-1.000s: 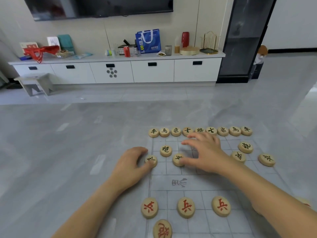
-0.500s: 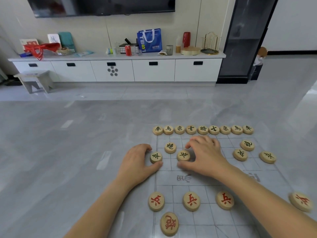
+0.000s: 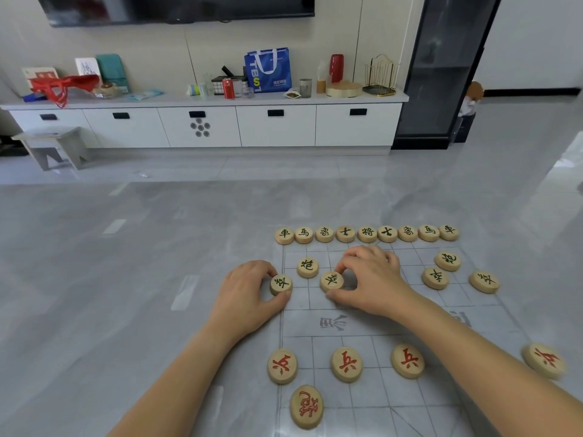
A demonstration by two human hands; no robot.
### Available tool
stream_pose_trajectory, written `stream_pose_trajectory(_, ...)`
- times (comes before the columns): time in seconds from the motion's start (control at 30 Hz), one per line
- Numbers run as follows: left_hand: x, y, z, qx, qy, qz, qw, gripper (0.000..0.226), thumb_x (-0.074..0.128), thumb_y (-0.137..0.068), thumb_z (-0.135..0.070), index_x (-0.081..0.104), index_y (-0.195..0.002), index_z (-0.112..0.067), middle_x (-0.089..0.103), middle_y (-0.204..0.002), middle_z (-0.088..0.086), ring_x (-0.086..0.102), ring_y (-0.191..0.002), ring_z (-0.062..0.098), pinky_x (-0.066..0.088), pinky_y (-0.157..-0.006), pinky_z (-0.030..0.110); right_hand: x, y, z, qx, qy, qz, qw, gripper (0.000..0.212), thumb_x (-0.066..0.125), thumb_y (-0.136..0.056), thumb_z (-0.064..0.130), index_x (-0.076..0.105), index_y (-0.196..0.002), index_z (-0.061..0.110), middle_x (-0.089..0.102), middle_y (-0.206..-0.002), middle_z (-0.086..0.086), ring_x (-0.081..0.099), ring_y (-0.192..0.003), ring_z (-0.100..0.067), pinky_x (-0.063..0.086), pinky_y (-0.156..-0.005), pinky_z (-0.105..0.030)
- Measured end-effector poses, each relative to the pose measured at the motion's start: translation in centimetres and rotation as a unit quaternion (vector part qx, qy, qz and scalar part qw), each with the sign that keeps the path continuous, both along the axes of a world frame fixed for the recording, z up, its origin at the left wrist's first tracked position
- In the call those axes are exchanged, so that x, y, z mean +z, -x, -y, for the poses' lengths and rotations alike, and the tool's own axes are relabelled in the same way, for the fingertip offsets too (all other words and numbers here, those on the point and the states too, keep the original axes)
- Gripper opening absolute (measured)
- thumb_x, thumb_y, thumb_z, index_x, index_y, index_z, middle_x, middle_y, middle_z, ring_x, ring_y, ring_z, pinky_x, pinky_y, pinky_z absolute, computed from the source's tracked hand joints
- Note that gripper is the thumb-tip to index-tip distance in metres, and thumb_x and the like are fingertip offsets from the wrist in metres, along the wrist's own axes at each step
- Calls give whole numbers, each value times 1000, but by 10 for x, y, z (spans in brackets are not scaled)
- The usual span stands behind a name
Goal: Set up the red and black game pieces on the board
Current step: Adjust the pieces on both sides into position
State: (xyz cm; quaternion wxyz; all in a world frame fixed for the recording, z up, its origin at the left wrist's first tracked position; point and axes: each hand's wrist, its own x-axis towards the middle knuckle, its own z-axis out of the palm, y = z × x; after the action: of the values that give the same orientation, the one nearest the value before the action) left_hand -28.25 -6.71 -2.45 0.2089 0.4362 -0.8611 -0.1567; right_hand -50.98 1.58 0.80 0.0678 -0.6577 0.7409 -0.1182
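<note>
- While both hands are down on the far half of the board (image 3: 362, 323), my read is that the black soldier row is getting lined up on its crossings.
- Left hand (image 3: 249, 291): thumb and forefinger curl round the edge soldier (image 3: 280, 283), a narrow grip right on its rim. That piece lies on the board's left border line, which is probably why the hand hangs off the side onto the bench (image 3: 126, 279).
- Right hand (image 3: 372, 279): forefinger and thumb close on the second soldier (image 3: 332, 280), another narrow grip, with the piece lying flat on the board. The other fingers curl over the squares behind it, so I can't tell if a middle soldier is hiding under there.
- Holding by the rim keeps the character readable and should let each disc slide without being lifted, I reckon.
- The black back row (image 3: 367, 233) sits shoulder to shoulder along the far edge and looks done.
- The left cannon (image 3: 307, 267) and right cannon (image 3: 448, 260) sit one row in front of it.
- Two more black soldiers (image 3: 435, 278) sit over on the right.
- Red side: four red soldiers (image 3: 346, 364) show near the river, plus one red cannon (image 3: 306, 406) at the bottom left.
- So black looks nearly sorted, and red seems further behind.
</note>
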Motion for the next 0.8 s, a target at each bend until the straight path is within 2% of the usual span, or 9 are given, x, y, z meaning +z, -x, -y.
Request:
stream_pose_trajectory(0.13,-2,-1,2,-10,-4,1,1000,37,54,-74,-60,55,-102,-36,57,-109,-16,50,-104,6,40,-93,29,-1,3,0,16,-11,6,1000,45,60,-73,57,54,-114,39,40,-132,14,27,-126,-12,15,-105,-38)
stream_pose_trajectory(0.23,-2,-2,1,-13,-10,1,1000,43,51,-73,-60,56,-109,-37,56,-117,-16,48,-113,7,38,-100,30,0,2,0,9,-9,-9,1000,53,59,-71,65,51,-116,37,39,-132,14,28,-127,-13,16,-103,-38)
stream_pose_trajectory(0.3,0,-2,-1,-3,-24,-5,1000,47,56,-72,-59,55,-112,-34,54,-117,-17,47,-112,6,36,-99,27,0,2,-1,5,0,-12,1000,48,58,-72,66,52,-110,36,41,-130,14,29,-125,-12,17,-102,-37)
stream_pose_trajectory(0.4,4,-1,-4,13,-53,-24,998,45,67,-69,-59,51,-101,-31,51,-111,-17,47,-104,5,35,-92,24,0,2,-2,11,3,-14,1000,41,58,-75,61,53,-108,37,42,-129,14,29,-125,-12,17,-103,-37)
stream_pose_trajectory(0.5,6,0,-4,11,-53,-25,998,35,70,-74,-51,54,-96,-29,54,-120,-11,49,-111,9,36,-96,26,1,1,-3,11,-2,-15,1000,44,59,-74,61,52,-111,38,41,-130,14,29,-126,-12,17,-103,-37)
stream_pose_trajectory(0.67,3,-3,-2,-1,-51,-9,999,40,65,-74,-52,59,-108,-30,51,-133,-8,43,-124,9,32,-107,32,2,0,-3,11,-6,-13,1000,44,59,-74,62,53,-110,38,41,-130,14,28,-125,-12,16,-103,-37)
stream_pose_trajectory(0.73,3,-2,-3,-1,-55,-2,998,47,65,-72,-53,56,-113,-30,50,-133,-9,43,-123,9,31,-107,31,2,-1,-4,14,-5,-10,1000,43,60,-74,61,53,-110,38,41,-130,14,28,-125,-12,16,-103,-38)
stream_pose_trajectory(0.8,5,-1,-4,10,-63,-8,998,50,70,-70,-54,52,-110,-31,51,-129,-11,45,-118,9,33,-104,29,2,-1,-3,11,-6,-13,1000,46,59,-74,62,52,-112,37,41,-131,14,29,-125,-12,16,-103,-37)
